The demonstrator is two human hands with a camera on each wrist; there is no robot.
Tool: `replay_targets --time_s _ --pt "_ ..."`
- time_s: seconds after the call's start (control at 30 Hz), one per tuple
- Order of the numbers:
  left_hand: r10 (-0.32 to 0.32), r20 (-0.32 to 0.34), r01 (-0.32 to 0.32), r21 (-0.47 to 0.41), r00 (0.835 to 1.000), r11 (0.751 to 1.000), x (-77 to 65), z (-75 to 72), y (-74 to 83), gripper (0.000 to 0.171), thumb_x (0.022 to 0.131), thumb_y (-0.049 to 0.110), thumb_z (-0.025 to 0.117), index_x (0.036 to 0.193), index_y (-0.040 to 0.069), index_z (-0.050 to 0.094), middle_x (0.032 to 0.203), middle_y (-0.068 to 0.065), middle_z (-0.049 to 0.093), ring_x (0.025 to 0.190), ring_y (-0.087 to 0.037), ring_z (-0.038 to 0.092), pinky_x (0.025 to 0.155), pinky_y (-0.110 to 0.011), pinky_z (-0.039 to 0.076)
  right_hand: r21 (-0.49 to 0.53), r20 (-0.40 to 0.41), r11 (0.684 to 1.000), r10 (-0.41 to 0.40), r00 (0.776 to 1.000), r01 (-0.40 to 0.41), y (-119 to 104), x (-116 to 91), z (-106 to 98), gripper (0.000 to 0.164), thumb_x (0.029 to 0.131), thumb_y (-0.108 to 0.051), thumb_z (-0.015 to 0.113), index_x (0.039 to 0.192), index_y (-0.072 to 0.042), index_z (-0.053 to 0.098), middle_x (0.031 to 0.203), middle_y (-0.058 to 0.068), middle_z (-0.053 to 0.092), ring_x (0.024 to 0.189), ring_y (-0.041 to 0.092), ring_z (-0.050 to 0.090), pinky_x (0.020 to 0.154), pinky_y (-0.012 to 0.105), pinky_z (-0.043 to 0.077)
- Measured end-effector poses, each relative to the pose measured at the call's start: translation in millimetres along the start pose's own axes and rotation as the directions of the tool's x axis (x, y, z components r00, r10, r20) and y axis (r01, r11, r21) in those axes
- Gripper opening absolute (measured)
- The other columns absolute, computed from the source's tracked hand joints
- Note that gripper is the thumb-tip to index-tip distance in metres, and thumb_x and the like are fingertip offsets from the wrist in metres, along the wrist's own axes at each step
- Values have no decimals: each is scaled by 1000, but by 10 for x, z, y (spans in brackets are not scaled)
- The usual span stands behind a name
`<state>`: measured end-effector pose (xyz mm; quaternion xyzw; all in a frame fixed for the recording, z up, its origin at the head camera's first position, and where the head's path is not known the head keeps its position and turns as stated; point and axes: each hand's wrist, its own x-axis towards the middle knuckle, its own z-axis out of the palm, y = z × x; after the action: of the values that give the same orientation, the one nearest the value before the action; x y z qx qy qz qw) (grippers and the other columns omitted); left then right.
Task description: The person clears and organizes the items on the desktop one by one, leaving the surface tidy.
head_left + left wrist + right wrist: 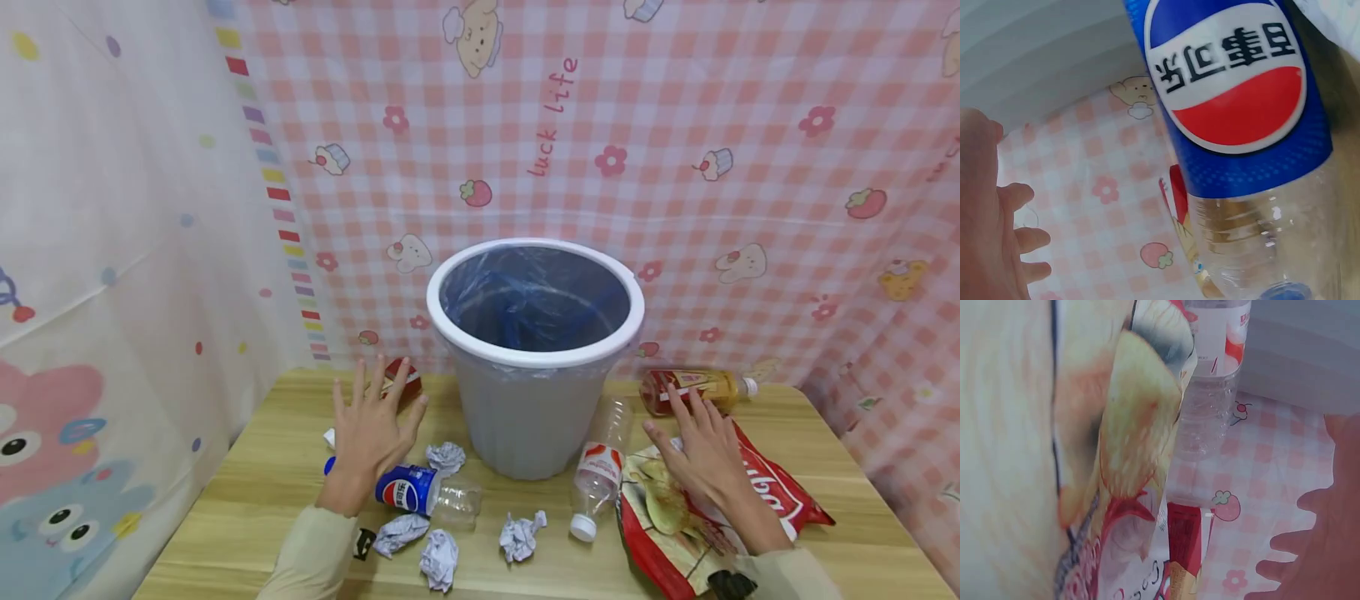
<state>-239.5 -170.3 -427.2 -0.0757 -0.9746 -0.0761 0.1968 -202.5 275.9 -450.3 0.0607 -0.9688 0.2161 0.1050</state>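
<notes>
My left hand (369,437) is spread flat above the table's left side, holding nothing. Beneath it lies a clear Pepsi bottle (408,489) with a blue label, which fills much of the left wrist view. A small dark red box (402,382) is partly hidden behind its fingertips. My right hand (705,454) hovers with fingers spread over a red and cream chip bag (652,533); contact cannot be told. Beyond its fingertips a bottle of amber drink (697,390) lies on its side. Between the hands stands a grey bin (525,417) with a white rim and clear liner.
A clear bottle with a white cap (600,475) lies against the bin's right side. Several crumpled paper balls (521,536) are scattered in front of the bin on the wooden table (247,492). A checked pink cloth (525,192) hangs behind.
</notes>
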Motion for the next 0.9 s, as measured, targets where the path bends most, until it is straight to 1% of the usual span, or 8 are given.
replay_targets --time_s 0.17,0.23,0.33,0.4,0.5,0.6,0.73,0.9 --pt "0 -23 0 -21 1000 1000 32 -60 25 68 99 59 36 155 22 33 161 -16 25 149 -41 17 113 -69 11 84 -16 996 4 1000 -2 0 17 12 77 102 -48 43 158 -4 14 154 38 19 136 61 21 106 74 16" --pt "-5 -32 4 -45 999 999 48 -90 36 67 99 58 36 155 22 33 161 -18 26 148 -42 18 114 -68 11 121 -19 993 9 1000 -7 0 22 15 76 102 -46 45 157 -3 15 153 38 21 135 62 22 105 75 17" --pt "-20 -60 14 -108 998 994 75 -143 46 66 99 56 39 155 21 34 160 -19 29 148 -41 20 113 -68 11 199 -7 980 14 1000 -13 -6 29 21 76 103 -44 46 157 -2 15 153 38 21 137 62 19 105 75 17" --pt "-26 -100 11 -146 995 989 96 -174 48 64 99 53 42 153 19 38 158 -19 32 146 -41 23 112 -69 14 251 8 968 19 1000 -20 -14 34 31 76 103 -43 46 157 -2 13 154 37 20 138 60 18 105 75 18" --pt "-29 -172 -5 -192 985 981 136 -220 47 62 98 49 47 149 15 43 155 -19 37 144 -41 29 110 -69 20 313 39 949 30 999 -41 -29 45 41 77 103 -44 46 158 -4 10 155 37 17 140 59 16 105 75 17" --pt "-27 -219 -22 -217 975 976 182 -265 49 61 97 47 48 149 13 43 152 -20 40 142 -41 32 109 -68 24 356 71 932 47 996 -69 -43 53 55 78 103 -46 45 159 -5 7 156 37 16 139 58 19 105 75 19" --pt "-39 -223 -23 -267 974 963 234 -354 69 63 99 48 44 151 13 39 151 -21 41 141 -40 33 110 -65 25 405 101 909 61 993 -97 -60 64 88 79 104 -46 43 159 -5 5 155 36 18 135 57 28 103 72 28" --pt "-65 -231 -23 -357 971 934 306 -477 113 62 101 49 42 152 13 38 151 -20 42 139 -39 36 111 -63 26 462 138 876 85 987 -139 -81 82 138 78 104 -45 43 158 -4 5 153 36 24 130 57 38 100 67 38"
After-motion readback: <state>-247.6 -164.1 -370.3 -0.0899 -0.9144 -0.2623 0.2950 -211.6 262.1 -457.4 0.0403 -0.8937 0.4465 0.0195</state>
